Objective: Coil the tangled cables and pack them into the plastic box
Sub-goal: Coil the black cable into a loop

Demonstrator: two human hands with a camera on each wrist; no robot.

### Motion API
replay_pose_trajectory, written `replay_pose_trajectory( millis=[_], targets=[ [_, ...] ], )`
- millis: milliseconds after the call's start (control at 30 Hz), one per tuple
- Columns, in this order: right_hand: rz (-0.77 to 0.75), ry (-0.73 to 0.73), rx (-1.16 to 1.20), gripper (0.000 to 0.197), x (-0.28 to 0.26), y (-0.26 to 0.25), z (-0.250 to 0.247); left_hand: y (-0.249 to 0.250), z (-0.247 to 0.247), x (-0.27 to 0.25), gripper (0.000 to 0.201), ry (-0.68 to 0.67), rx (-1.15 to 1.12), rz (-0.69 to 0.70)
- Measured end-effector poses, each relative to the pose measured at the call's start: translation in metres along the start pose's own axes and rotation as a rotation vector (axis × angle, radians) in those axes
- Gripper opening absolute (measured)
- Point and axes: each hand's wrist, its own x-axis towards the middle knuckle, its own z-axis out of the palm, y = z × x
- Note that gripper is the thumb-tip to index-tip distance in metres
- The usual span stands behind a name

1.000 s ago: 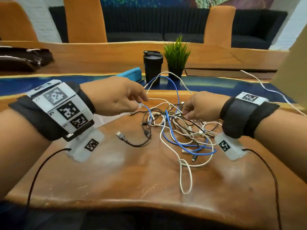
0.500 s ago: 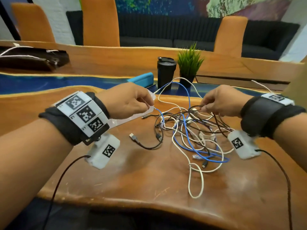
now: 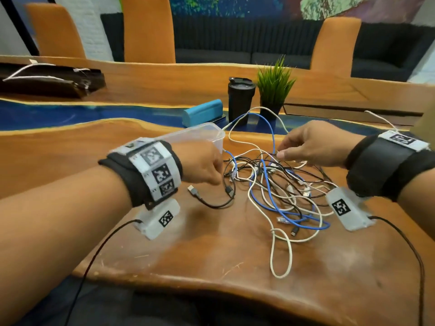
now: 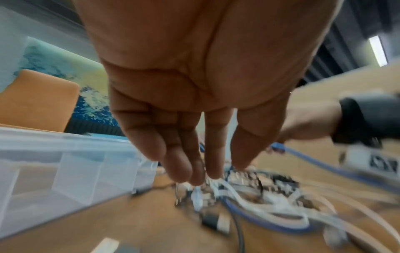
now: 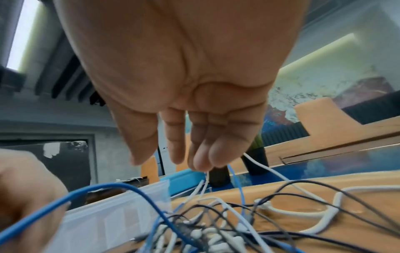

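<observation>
The cables lie in one loose knot of white, blue and black strands at the middle of the counter, none of them coiled yet; the plastic box stands just beside the knot at about ten o'clock, with no cable seen inside it. The right hand hovers over the far side of the heap at about one o'clock, its grip drawn to a point with thumb and forefinger close together around a white strand; the wrist view shows thin white wires at the fingertips, so it seems to be pinching one, though the contact is small and a little blurred. The left hand sits at nine o'clock of the knot; its wrist view shows straight, relaxed fingers above the strands, holding nothing.

The step in hand looks like freeing one cable; it would go best by choosing a strand with a visible end, such as the black cable whose plug lies clear at eight o'clock, and following it back through the crossings; the free hand should press the rest of the heap down, so the pull draws out one line and does not tighten the knot; a slow, low pull is safer than a lift, since the blue cable loops high toward twelve o'clock near the black cup and the small plant.
</observation>
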Motion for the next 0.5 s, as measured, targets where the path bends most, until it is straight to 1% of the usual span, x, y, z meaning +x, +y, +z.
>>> replay_pose_trajectory(
  millis=[67,100,167,233,300,367,400,433,467,500],
  targets=[
    [-0.049,0.059,0.034,0.019,0.0,-0.011,0.002,0.009,0.025,0.01,0.024,-0.136,0.175,0.044],
    [-0.064,0.07,0.066,0.018,-0.001,-0.017,0.002,0.013,0.036,0.016,0.028,-0.169,0.266,0.057],
    [-0.094,0.045,0.074,0.017,-0.002,-0.026,0.003,0.017,0.051,0.026,0.027,-0.15,0.377,0.081],
    [-0.141,-0.008,-0.007,0.018,-0.003,-0.033,0.003,0.019,0.056,0.033,0.021,-0.116,0.451,0.137],
    [-0.173,-0.037,-0.088,0.019,-0.006,-0.037,0.003,0.02,0.052,0.035,0.02,-0.141,0.466,0.161],
    [-0.174,-0.028,-0.1,0.016,-0.007,-0.034,0.002,0.012,0.039,0.036,0.018,-0.137,0.36,0.18],
    [-0.163,-0.019,-0.088,0.014,-0.007,-0.032,0.001,0.007,0.029,0.035,0.014,-0.077,0.278,0.197],
    [-0.151,-0.014,-0.061,0.012,-0.006,-0.029,0.001,0.002,0.013,0.033,0.009,0.025,0.203,0.203],
    [-0.139,-0.015,-0.028,0.011,-0.005,-0.027,0.002,-0.001,-0.004,0.03,0.009,0.14,0.126,0.195],
    [-0.127,-0.019,0.008,0.01,-0.004,-0.026,0.002,-0.002,-0.023,0.026,0.011,0.227,0.037,0.157]
  ],
)
